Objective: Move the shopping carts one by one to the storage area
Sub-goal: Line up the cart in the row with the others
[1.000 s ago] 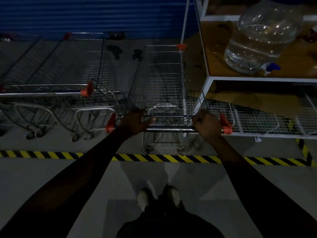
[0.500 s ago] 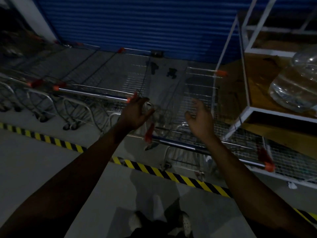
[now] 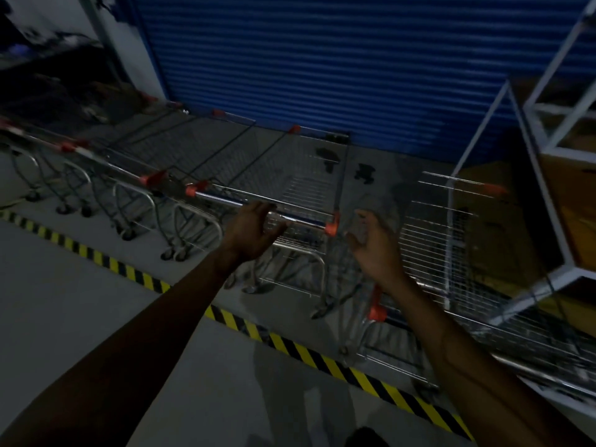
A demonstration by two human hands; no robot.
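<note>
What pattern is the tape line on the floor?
The floor tape has yellow and black diagonal stripes; head view.

Grey floor (image 3: 80,317), crossed by yellow-black tape (image 3: 292,345). Beyond the tape, carts (image 3: 306,188) parked in a row, white rack (image 3: 553,217) standing at right.

A row of silver wire shopping carts (image 3: 180,175) stands side by side beyond the yellow-and-black striped floor tape (image 3: 290,345), backed by the blue corrugated roller shutter (image 3: 322,59). At my right, the white metal-framed shelf unit (image 3: 535,295) flanks the last cart (image 3: 429,227).
</note>
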